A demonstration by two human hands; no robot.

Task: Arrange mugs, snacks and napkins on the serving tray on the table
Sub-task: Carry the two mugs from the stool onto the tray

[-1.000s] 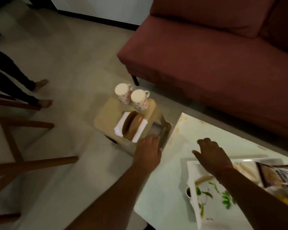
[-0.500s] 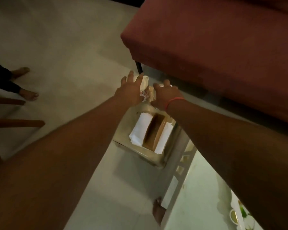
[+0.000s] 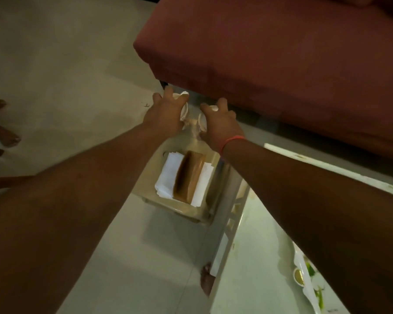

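Mugs sit side by side under our hands: left hand [image 3: 166, 114] wraps the left mug [image 3: 183, 104], right hand [image 3: 220, 124] the right mug [image 3: 203, 120].

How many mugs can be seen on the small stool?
2: one mug under the left hand, one mug under the right hand, side by side; both mostly covered.

No legible text, labels or numbers.
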